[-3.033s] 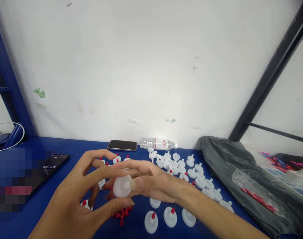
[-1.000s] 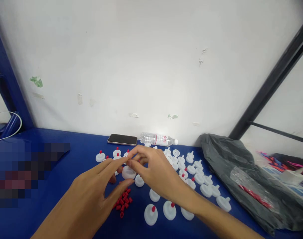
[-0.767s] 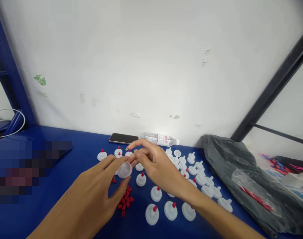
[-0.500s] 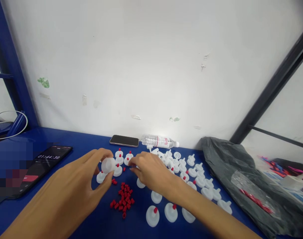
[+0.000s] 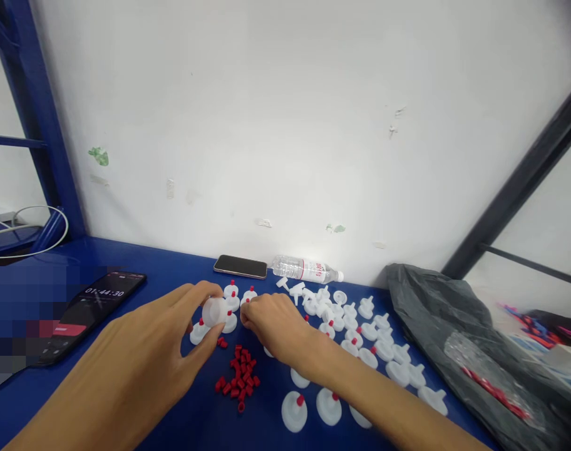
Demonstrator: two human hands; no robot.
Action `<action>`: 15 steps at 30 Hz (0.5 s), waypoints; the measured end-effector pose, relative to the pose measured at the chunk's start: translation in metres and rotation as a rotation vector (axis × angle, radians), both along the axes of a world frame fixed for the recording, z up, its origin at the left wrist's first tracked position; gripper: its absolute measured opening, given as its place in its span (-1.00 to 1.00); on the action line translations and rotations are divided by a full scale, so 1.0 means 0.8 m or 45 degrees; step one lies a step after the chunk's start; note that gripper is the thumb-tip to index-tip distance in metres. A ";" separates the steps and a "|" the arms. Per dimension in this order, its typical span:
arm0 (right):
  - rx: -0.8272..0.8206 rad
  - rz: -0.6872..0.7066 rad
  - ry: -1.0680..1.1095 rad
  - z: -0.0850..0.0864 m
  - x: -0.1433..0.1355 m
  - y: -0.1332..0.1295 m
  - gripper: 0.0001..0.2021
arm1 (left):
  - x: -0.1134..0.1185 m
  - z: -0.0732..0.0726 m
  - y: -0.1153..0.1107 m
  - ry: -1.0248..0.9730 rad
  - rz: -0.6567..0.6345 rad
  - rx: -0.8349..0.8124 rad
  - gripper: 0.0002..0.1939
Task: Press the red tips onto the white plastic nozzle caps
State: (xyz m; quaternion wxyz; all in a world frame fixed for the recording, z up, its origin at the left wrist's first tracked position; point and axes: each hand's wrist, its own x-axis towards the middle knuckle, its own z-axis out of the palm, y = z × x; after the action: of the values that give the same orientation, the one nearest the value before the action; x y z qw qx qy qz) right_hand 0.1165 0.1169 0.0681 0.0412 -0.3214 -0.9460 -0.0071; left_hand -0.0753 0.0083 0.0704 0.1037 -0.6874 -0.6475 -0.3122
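My left hand (image 5: pixel 173 344) pinches a translucent white round piece (image 5: pixel 215 311) between thumb and fingers, its round face toward the camera. Right of it, my right hand (image 5: pixel 271 322) has its fingers curled together beside white pieces with red tips; anything between the fingertips is hidden. A loose pile of small red caps (image 5: pixel 241 373) lies on the blue table between my forearms. White funnel-like pieces (image 5: pixel 330 307) crowd the table beyond and right of my right hand, some with red caps on. Near the front sits a red-capped white piece (image 5: pixel 294 412).
A black phone (image 5: pixel 241 266) and a clear bottle (image 5: pixel 304 269) lie along the wall. At the left is a phone showing a timer (image 5: pixel 97 307). A grey plastic bag (image 5: pixel 436 313) and a clear bag of red caps (image 5: pixel 492 382) cover the right side.
The view has shifted slightly, moving everything a little rightward. My right hand's fingers have curled closer together, while my left hand still holds the white piece.
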 end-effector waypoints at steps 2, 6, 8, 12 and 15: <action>-0.016 -0.011 0.045 0.009 0.010 -0.003 -0.80 | 0.001 0.000 0.000 -0.018 0.000 0.003 -0.67; -0.051 -0.076 0.238 0.037 0.034 -0.005 -0.83 | 0.006 0.003 0.001 -0.104 -0.014 -0.021 -0.65; -0.087 -0.072 0.346 0.055 0.046 -0.008 -0.82 | 0.010 0.006 0.002 -0.179 -0.026 -0.025 -0.64; -0.319 0.069 0.559 0.085 0.067 -0.022 -0.76 | 0.017 0.012 0.003 -0.320 -0.050 -0.012 -0.65; -0.373 0.082 0.601 0.093 0.075 -0.034 -0.70 | 0.022 0.009 0.003 -0.355 -0.139 -0.032 -0.65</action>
State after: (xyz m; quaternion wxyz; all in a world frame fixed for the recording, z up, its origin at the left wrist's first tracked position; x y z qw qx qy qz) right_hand 0.1764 0.0896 0.1424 0.2137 -0.2864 -0.9110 0.2060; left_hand -0.0579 0.0105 0.0778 -0.0132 -0.6729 -0.6211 -0.4016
